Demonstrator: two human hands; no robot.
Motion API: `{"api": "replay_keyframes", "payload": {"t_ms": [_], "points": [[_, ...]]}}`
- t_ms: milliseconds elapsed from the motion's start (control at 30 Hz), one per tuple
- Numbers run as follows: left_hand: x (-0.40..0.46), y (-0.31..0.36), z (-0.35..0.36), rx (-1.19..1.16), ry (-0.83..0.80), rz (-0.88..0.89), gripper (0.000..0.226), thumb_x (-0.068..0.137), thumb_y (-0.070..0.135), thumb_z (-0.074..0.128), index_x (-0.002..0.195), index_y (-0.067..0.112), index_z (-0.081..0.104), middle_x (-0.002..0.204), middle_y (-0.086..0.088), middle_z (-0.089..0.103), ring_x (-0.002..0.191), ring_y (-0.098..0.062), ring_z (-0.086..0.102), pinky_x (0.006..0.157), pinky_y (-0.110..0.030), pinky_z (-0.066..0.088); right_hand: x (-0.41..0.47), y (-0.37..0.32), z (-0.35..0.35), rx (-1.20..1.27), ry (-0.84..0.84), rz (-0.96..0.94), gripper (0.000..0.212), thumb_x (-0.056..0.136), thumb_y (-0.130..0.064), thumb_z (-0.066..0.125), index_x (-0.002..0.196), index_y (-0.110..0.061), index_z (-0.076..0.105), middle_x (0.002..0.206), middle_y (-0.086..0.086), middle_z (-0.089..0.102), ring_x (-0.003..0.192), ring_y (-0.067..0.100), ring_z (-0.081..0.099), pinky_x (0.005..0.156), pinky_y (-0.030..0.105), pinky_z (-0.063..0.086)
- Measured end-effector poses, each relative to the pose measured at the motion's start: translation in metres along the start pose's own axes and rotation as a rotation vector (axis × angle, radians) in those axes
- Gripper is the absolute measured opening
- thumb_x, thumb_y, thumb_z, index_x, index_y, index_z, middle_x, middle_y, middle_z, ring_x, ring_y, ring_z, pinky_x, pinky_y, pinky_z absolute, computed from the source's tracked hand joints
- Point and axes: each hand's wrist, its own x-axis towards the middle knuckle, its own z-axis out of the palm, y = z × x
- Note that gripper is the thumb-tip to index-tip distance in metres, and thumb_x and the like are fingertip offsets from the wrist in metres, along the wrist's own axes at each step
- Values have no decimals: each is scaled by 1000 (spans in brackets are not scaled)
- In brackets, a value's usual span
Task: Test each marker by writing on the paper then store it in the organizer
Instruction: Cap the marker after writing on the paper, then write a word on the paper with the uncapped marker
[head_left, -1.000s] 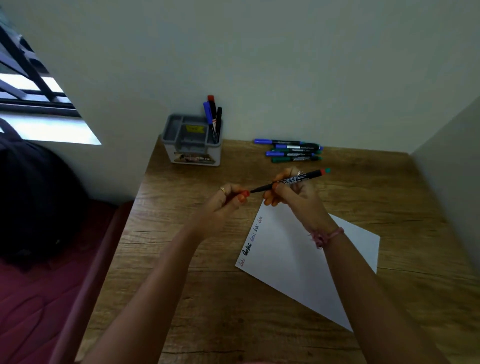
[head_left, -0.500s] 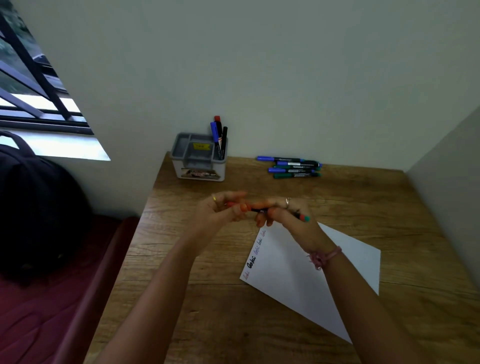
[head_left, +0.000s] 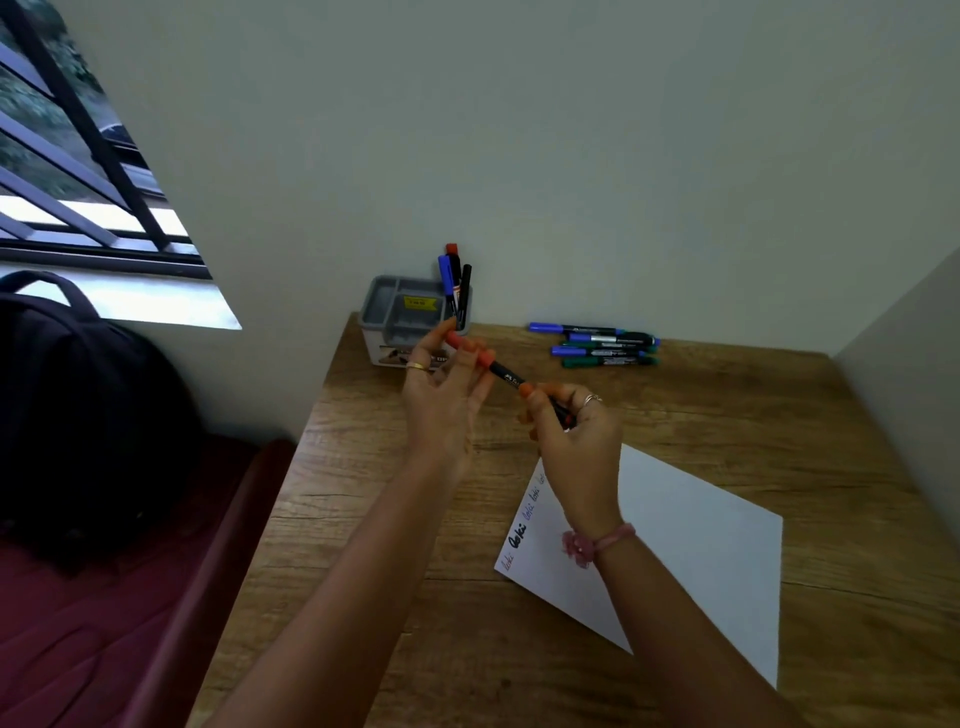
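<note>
Two hands hold one marker (head_left: 506, 375) above the counter (head_left: 727, 415), its red cap pointing up-left toward the grey organizer (head_left: 400, 306). Left hand (head_left: 441, 395) pinches the capped end with its fingertips; right hand (head_left: 576, 441) curls round the lower barrel. Three markers (head_left: 456, 278) stand upright in the organizer's right compartment. Four loose markers (head_left: 597, 344) lie side by side near the wall. White paper (head_left: 691, 551), with test scribbles along its left edge, lies beneath the right wrist.

I see a matt wood-grain table (head_left: 727, 415), smooth white paper (head_left: 691, 545), a grey plastic organizer (head_left: 384, 306), glossy plastic marker (head_left: 506, 375) barrels, and a dark cloth bag (head_left: 78, 415).
</note>
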Motion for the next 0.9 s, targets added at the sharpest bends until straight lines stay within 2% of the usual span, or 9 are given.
{"api": "replay_keyframes", "payload": {"t_ms": [100,233,333,400,500,567,667,833,900], "points": [[4,-1,3,68,-28,0,34,90,3,52,124,10,52,91,-5,66,85,-13,64,81,-27,56,-1,4,5,-19,-18,82,22,91,-26,58,74,-12,63,60,-1,61,51,3,51,51,22,42],[8,-2,-3,157,-32,-10,34,90,3,55,123,9,52,91,-5,68,84,-13,66,82,-30,56,-1,10,5,60,-74,209,24,91,-27,58,70,-17,61,58,-1,62,51,4,54,51,19,43],[13,3,-6,255,-60,13,32,87,2,58,118,8,56,94,-9,67,87,-15,66,80,-30,57,10,17,-6,7,-241,188,17,89,-33,58,82,-19,66,73,-1,70,67,7,65,60,14,47],[22,13,-6,313,-64,85,26,86,2,59,110,13,59,92,-8,67,87,-17,66,79,-31,57,18,33,-20,-210,-327,131,32,87,-46,54,99,-19,66,93,-7,69,86,5,64,72,13,46],[48,35,-5,389,11,250,24,87,4,60,105,21,61,89,-3,69,84,-18,67,77,-35,58,23,70,-48,-501,-292,107,57,85,-65,43,123,-25,58,116,-5,63,108,10,57,92,31,47],[68,46,-4,480,57,364,25,88,8,61,108,21,60,93,-3,69,86,-17,68,77,-33,57,21,88,-62,-611,-305,87,48,90,-55,45,128,-27,54,127,0,60,117,16,53,101,36,42],[96,48,-1,576,116,460,25,88,13,63,112,20,61,93,-1,68,83,-14,68,75,-32,58,17,103,-67,-746,-385,0,44,93,-41,43,130,-18,53,141,2,47,132,18,40,110,33,27],[125,35,2,719,145,541,29,89,12,62,117,15,61,98,-4,68,76,3,65,72,-18,54,18,111,-67,-748,-368,-29,37,94,-28,52,130,-17,53,140,2,46,134,18,38,113,38,27],[131,36,3,771,138,562,29,88,13,62,117,16,61,100,-4,68,79,2,64,75,-19,55,18,111,-67,-747,-367,-43,37,94,-28,51,130,-17,53,140,2,47,134,18,38,112,37,26]]}}
